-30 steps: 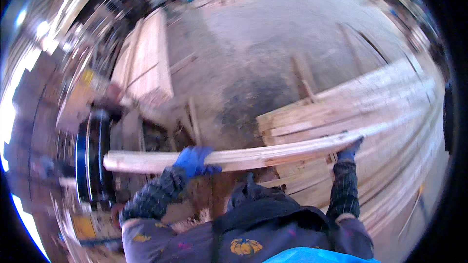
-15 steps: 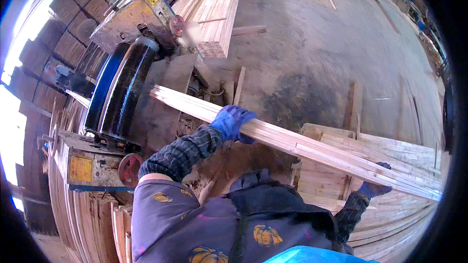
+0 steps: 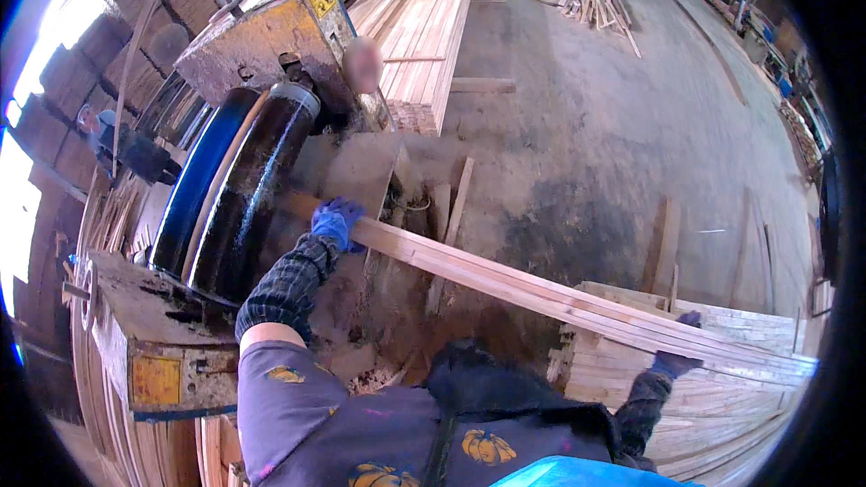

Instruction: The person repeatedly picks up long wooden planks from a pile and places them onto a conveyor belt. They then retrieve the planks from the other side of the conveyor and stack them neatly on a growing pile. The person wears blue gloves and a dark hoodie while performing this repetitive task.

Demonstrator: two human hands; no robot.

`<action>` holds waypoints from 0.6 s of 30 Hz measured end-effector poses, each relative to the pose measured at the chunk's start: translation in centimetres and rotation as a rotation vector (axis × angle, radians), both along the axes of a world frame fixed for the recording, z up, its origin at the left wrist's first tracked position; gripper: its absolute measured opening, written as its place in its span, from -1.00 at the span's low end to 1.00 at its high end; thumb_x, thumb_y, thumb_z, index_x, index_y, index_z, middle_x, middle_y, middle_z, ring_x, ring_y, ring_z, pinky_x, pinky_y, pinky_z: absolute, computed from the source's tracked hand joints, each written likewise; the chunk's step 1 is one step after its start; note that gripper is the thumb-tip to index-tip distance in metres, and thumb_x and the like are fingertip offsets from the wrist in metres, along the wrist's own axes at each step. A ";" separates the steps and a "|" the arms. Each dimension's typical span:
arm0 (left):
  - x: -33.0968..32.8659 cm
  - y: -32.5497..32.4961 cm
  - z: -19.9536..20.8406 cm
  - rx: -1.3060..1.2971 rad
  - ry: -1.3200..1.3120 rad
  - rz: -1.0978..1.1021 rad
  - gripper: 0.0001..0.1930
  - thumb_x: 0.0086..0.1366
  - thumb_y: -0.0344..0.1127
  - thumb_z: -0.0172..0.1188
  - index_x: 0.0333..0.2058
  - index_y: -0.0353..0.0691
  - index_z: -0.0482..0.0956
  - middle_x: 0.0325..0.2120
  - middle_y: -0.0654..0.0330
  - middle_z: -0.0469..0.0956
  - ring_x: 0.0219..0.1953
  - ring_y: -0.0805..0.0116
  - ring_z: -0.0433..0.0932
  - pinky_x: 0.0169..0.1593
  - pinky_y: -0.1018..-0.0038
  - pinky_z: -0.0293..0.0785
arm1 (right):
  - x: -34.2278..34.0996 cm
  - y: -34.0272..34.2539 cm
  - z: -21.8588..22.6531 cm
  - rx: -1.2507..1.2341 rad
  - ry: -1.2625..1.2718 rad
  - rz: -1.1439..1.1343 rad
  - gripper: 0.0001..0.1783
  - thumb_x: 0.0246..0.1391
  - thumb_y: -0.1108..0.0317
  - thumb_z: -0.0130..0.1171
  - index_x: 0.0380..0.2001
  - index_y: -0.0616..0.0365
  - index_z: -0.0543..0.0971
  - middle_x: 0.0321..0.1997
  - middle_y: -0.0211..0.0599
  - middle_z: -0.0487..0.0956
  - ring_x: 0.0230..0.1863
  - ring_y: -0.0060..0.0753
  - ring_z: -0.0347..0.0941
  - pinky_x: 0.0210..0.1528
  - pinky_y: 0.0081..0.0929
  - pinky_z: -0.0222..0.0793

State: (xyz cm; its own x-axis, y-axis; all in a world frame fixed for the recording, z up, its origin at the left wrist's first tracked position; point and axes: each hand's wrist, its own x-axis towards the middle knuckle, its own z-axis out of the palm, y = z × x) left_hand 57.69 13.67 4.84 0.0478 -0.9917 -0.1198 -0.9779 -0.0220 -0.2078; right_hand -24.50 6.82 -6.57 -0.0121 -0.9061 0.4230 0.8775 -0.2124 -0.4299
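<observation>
A bundle of long, pale wooden strips (image 3: pixel 505 284) slants across in front of me, its left end close to the machine's dark shiny rollers (image 3: pixel 257 189). My left hand (image 3: pixel 336 222), in a blue-purple glove, is closed over the strips near that end, above the flat metal bed (image 3: pixel 361 155). Farther right, my right hand (image 3: pixel 678 361), in a dark glove, grips the same strips, fingertips showing at the far side and the rest at the near side. The strips' right end runs out over a stack of boards (image 3: pixel 713 397).
A yellowed machine housing (image 3: pixel 262 41) stands at the rollers' far end, another (image 3: pixel 171 352) at the near end. Beyond lies a large timber stack (image 3: pixel 424 36). Loose sticks (image 3: pixel 591 4) lie on the floor farther back. A person (image 3: pixel 135 144) stands behind the rollers, beside a raised strip.
The bundle has moved left, its end now close to the rollers. My left hand has travelled left with it; my right hand has shifted slightly left. Behind the rollers, a strip now stands raised.
</observation>
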 end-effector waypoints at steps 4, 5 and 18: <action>-3.1 -1.8 -0.8 0.318 0.084 -0.095 -0.14 -0.23 0.18 0.46 0.09 -0.08 0.48 0.01 0.02 0.53 0.05 -0.04 0.49 0.13 0.14 0.41 | 9.4 -0.3 -2.4 0.608 -0.065 -0.388 -0.17 0.22 -0.24 -0.32 0.17 0.33 0.38 0.21 0.00 0.44 0.23 -0.09 0.38 0.35 -0.13 0.20; -6.4 -1.8 -0.7 0.258 0.219 -0.240 -0.16 -0.20 0.17 0.44 0.09 -0.09 0.48 0.00 0.00 0.53 0.02 -0.05 0.51 0.09 0.15 0.44 | 12.7 0.2 -2.3 0.689 -0.115 -0.402 -0.16 0.20 -0.27 -0.30 0.16 0.31 0.40 0.21 -0.01 0.45 0.22 -0.09 0.39 0.35 -0.12 0.20; -32.7 -6.9 -5.4 0.345 0.633 -0.440 -0.12 -0.09 0.19 0.37 0.15 -0.20 0.36 -0.02 -0.05 0.53 0.02 -0.08 0.51 0.07 0.13 0.46 | 24.7 7.0 -3.5 0.880 0.347 0.093 -0.29 0.18 -0.28 -0.04 0.03 0.17 0.52 -0.07 -0.26 0.61 -0.05 -0.18 0.52 0.07 -0.18 0.45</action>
State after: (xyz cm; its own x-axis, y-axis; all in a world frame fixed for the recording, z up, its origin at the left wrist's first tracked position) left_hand 25.01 6.73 -0.60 -0.5126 -0.8071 -0.2931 -0.8165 0.3527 0.4571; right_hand 0.19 13.79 -10.07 0.0739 -0.8925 -0.4450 0.6678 0.3757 -0.6426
